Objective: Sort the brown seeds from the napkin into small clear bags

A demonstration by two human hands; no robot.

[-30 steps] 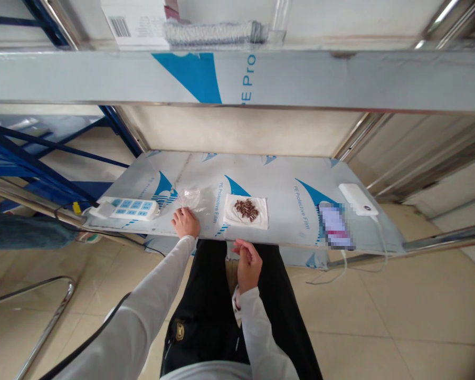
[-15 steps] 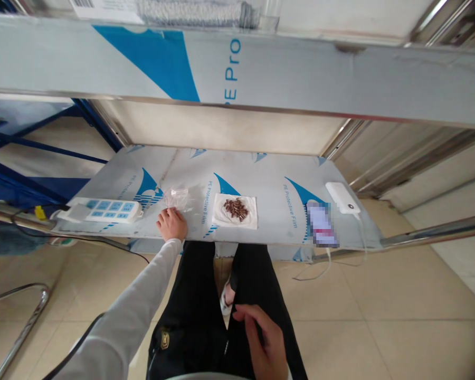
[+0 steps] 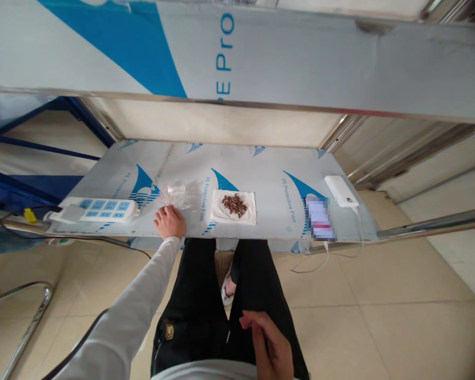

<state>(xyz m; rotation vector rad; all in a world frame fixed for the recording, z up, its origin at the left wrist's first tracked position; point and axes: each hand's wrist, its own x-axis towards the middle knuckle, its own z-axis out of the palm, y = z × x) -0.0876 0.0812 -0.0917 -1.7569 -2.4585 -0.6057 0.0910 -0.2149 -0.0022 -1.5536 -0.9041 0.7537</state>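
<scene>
My left hand (image 3: pixel 169 221) lies on the near edge of the shelf with its fingers loosely bent and a little apart. Just beyond its fingertips is a clear plastic bag (image 3: pixel 176 194); whether they touch it is hard to tell. My right hand (image 3: pixel 269 343) hovers over my lap, its fingers curled in towards the thumb, and nothing shows in it. A heap of small brown metallic pieces (image 3: pixel 234 205), perhaps screws, lies on a white cloth or paper sheet (image 3: pixel 217 215) to the right of my left hand.
A white power strip (image 3: pixel 111 210) is at the left with a black cable. On the right lie a phone (image 3: pixel 320 219) and a white power bank (image 3: pixel 341 191), with a white cable hanging over the edge. An upper shelf (image 3: pixel 285 63) crosses above the film-covered lower shelf (image 3: pixel 261 169).
The view has tipped slightly downward. My right hand has shifted a little to the right and down in the picture. My left hand stays by the plastic bag.
</scene>
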